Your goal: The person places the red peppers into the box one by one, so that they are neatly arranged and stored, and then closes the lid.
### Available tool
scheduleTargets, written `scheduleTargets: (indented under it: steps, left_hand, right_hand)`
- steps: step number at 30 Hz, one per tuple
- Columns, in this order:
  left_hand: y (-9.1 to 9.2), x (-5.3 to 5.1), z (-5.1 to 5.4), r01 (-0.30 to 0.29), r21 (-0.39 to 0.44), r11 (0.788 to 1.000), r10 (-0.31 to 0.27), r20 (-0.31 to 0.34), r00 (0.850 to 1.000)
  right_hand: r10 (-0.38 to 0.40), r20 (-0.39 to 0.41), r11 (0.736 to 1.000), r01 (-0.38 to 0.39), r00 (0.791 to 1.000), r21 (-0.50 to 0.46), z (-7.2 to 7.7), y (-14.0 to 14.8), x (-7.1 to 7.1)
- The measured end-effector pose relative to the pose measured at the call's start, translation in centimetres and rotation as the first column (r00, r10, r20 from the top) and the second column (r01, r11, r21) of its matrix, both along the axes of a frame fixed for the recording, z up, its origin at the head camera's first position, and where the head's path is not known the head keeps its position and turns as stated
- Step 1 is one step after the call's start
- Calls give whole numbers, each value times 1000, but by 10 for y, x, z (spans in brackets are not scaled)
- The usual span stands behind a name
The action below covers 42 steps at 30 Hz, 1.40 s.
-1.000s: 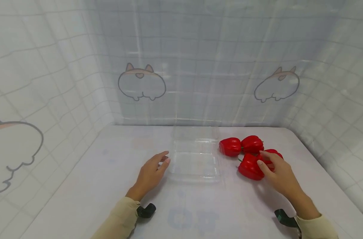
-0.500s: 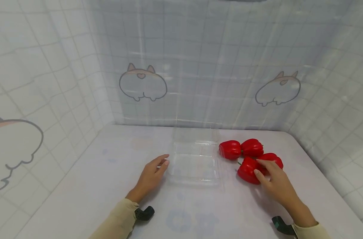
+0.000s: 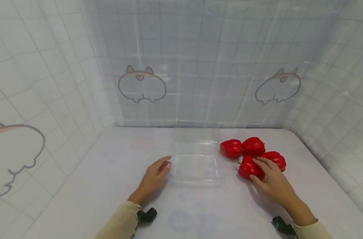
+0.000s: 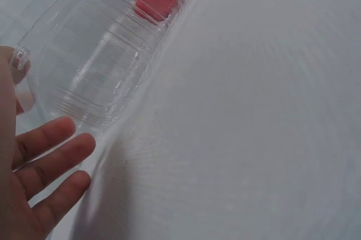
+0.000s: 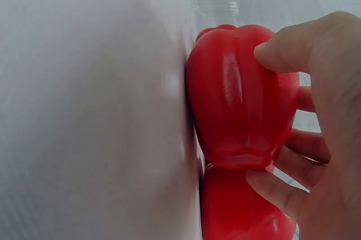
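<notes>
My right hand grips the nearest red bell pepper, thumb on one side and fingers around the other. The pepper lies on the table with its green stem to the left. A second pepper touches it on the right. At centre lies a clear plastic container with its lid laid back. Beside the container's left edge, my left hand holds its fingers loosely extended; whether they touch the plastic is unclear.
Two more red peppers lie side by side behind the gripped one, close to the container's right edge. A curtain with grid lines and cartoon animals hangs behind the white table and along both sides.
My right hand has shifted left over the nearest pepper, its thumb and fingers now around it. My left hand has stayed almost in place beside the container.
</notes>
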<state>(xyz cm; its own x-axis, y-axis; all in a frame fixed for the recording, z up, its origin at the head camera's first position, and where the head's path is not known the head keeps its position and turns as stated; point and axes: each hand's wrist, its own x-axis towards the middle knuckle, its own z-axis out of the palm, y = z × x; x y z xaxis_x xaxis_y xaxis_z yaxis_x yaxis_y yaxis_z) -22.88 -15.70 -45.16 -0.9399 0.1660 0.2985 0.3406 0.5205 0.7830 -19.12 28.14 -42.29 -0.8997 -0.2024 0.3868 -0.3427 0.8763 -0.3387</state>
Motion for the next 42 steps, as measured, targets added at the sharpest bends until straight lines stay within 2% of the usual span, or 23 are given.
scheduleTargets:
  steps: [9,15,23,29,35,42]
  left_hand:
    - [-2,8,-4,25,11,1000,-25,3,1000]
    - [-1,10,-4,41,5,999,-41,31,999]
    - [-1,5,-4,66,-33,997,-66,5,998]
    - [-2,4,-4,63,-35,997,-63,13,998]
    - [-2,2,-4,67,-29,997,-67,-8,998]
    - [-1,0,-5,57,-34,998,-57,20,998]
  right_hand:
    - [-7,42,1000,7,999,-4,-2,-8,6]
    - [-24,55,1000,25,998,-6,-5,-8,10]
    - [-38,61,998,40,997,-45,-7,-5,12]
    - [-43,75,998,47,996,-42,-4,-7,9]
    - [-36,62,999,38,997,-31,-2,-7,5]
    - [-39,59,998,42,998,-43,1,-6,2]
